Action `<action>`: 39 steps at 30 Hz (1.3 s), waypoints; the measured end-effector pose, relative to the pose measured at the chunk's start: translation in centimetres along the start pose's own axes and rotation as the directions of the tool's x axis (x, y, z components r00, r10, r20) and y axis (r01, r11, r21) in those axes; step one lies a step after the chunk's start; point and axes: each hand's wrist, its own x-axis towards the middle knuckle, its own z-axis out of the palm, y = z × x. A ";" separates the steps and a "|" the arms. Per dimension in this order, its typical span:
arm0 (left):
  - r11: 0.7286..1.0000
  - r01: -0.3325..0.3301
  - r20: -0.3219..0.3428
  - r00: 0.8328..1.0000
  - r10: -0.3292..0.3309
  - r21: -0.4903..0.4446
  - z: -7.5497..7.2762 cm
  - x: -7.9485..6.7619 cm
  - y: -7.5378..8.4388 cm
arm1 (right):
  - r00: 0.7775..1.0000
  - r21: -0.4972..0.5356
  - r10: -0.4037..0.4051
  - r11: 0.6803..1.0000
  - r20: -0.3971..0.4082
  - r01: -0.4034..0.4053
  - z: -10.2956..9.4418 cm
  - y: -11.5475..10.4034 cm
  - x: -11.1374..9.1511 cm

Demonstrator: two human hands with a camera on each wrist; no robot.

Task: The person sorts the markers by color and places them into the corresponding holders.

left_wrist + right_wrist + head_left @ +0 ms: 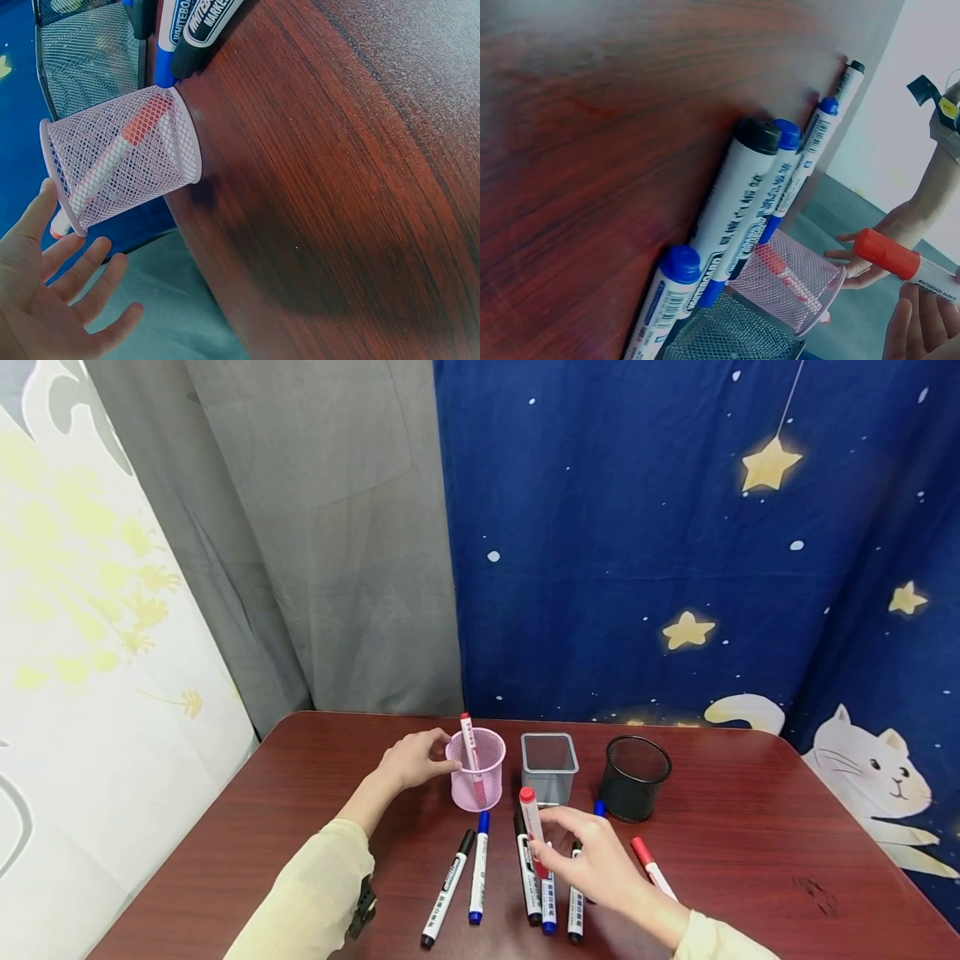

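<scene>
My left hand (417,758) is at the left side of the pink mesh pen cup (489,781), thumb and fingertips right at its rim. In the left wrist view the fingers (90,262) are spread and relaxed. A red whiteboard marker (469,742) leans inside this cup, its upper end above the rim. My right hand (592,856) pinches another red whiteboard marker (531,818) between thumb and fingers, tilted, in front of the silver square mesh cup (550,768). The right wrist view shows that marker's red cap (889,255) pointing away from the fingers.
To the right stands a black round mesh cup (633,789). Several black and blue markers lie on the table in front of the cups, among them a black marker (448,889) and a blue marker (480,868). A red marker (652,867) lies beside the right forearm.
</scene>
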 end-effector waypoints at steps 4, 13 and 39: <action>1.000 -0.002 0.000 1.000 0.002 0.009 0.0 0.0 0.0 | 0.998 0.004 0.050 0.999 -0.026 -0.050 -0.3 -1.3 1.0; 1.000 -0.006 -0.002 1.000 0.006 0.017 0.1 0.0 -0.2 | 0.987 0.084 0.156 0.985 -0.025 -0.154 0.1 -1.8 2.5; 1.000 -0.019 0.002 1.000 0.019 -0.017 0.1 0.0 -0.1 | 0.981 0.074 0.153 0.987 -0.123 -0.145 1.0 1.0 5.4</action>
